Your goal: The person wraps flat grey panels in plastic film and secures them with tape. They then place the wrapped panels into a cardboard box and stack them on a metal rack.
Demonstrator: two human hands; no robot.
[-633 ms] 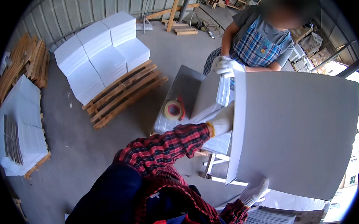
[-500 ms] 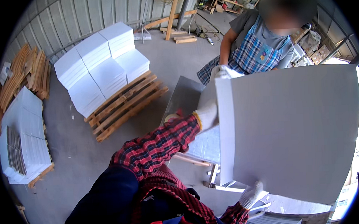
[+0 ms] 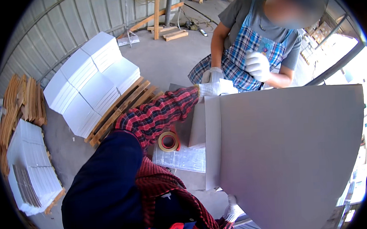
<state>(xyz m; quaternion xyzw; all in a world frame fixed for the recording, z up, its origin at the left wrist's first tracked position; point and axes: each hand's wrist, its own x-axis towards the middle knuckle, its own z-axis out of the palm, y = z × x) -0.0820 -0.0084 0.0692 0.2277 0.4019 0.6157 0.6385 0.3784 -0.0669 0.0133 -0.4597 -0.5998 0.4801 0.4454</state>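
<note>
Before me stands a large grey cardboard sheet (image 3: 289, 146), bent along its left side into a narrow upright flap (image 3: 212, 142). My left hand (image 3: 215, 88), in a white glove, is closed on the sheet's far left corner. At the near edge, my gloved right hand (image 3: 233, 209) grips the sheet low down, its fingers partly hidden behind the board. A roll of tape (image 3: 168, 141) with a red holder lies on the worktable (image 3: 179, 159), below my left forearm. Another grey board piece (image 3: 197, 126) shows behind the flap.
Across the table stands a person in a checked apron (image 3: 247, 57), one gloved hand (image 3: 257, 66) raised, the other beside my left hand. White stacked sheets (image 3: 92, 84) sit on a wooden pallet (image 3: 123, 109) at left. Another stack (image 3: 34, 163) and wood strips (image 3: 19, 110) stand farther left.
The cardboard sheet and both my hands have shifted left and slightly nearer. The tape roll has come into fuller view. The other person's gloved hand now shows raised above the sheet.
</note>
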